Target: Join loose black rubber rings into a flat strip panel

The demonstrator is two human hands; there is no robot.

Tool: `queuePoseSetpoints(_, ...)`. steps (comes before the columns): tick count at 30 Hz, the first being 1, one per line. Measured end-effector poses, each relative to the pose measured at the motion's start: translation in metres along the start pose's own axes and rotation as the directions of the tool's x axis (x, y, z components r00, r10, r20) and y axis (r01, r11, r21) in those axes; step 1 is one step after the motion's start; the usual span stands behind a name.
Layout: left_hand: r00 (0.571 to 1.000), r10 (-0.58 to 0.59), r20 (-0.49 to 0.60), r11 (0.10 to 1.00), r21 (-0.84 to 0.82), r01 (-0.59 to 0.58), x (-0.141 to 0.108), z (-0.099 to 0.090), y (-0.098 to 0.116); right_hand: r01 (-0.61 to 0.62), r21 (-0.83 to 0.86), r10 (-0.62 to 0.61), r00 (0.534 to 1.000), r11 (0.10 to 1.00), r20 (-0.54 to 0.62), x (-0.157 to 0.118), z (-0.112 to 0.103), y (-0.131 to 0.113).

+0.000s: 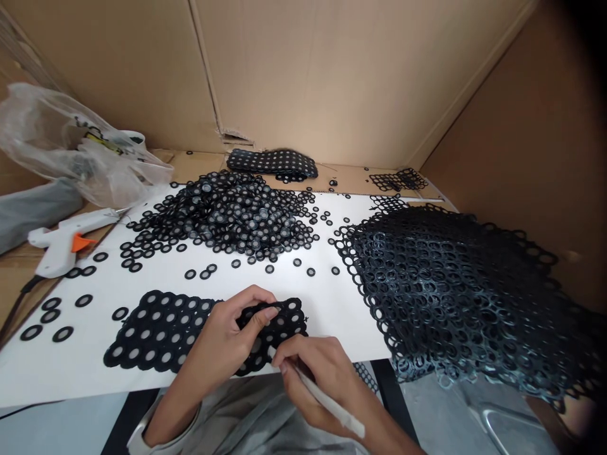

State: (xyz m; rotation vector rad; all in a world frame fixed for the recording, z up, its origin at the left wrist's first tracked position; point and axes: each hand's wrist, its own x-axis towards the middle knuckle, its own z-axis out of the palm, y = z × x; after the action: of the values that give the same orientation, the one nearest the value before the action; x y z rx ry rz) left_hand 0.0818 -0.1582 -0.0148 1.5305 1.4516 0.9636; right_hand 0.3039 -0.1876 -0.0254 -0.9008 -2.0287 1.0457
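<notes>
Pinching the flat black rubber sheet of punched rings [161, 332] at its right end, your left hand [227, 344] curls closed on it at the white board's [327, 303] near edge. Your right hand [327, 379] grips a slim white stick [315, 392], its tip seemingly touching the sheet.

Brown cardboard walls [332, 69] enclose white tabletop [327, 303]; even, soft light.

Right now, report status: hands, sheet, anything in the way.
Left hand pinching black ring sheet at its right end. Right hand holding white stick, tip at sheet. Loose rings piled behind, punched scrap heaped right; both apart from the hands.
</notes>
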Motion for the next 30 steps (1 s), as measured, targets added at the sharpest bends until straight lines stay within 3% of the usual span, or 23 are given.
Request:
queuePoseSetpoints(6, 1.000, 0.005, -0.006, 1.000, 0.011, -0.005, 0.000, 0.000, 0.003, -0.152, 0.190, 0.153, 0.988, 0.970, 0.012, -0.014, -0.012, 0.004)
queuePoseSetpoints(16, 0.999, 0.034, 0.010, 0.997, 0.074, -0.035, 0.000, 0.004, 0.004, -0.181, 0.192, 0.198, 0.977, 0.965, -0.075, -0.019, -0.020, 0.015)
queuePoseSetpoints(22, 0.999, 0.024, 0.025, 0.995, 0.096, -0.026, -0.001, 0.005, -0.001, -0.156, 0.282, 0.180, 0.982, 0.947, -0.063, -0.012, -0.015, 0.012)
queuePoseSetpoints(30, 0.999, 0.030, 0.020, 0.994, 0.101, -0.031, -0.001, 0.005, 0.001, -0.152, 0.225, 0.168, 0.984, 0.962, -0.057, -0.011, -0.012, 0.012)
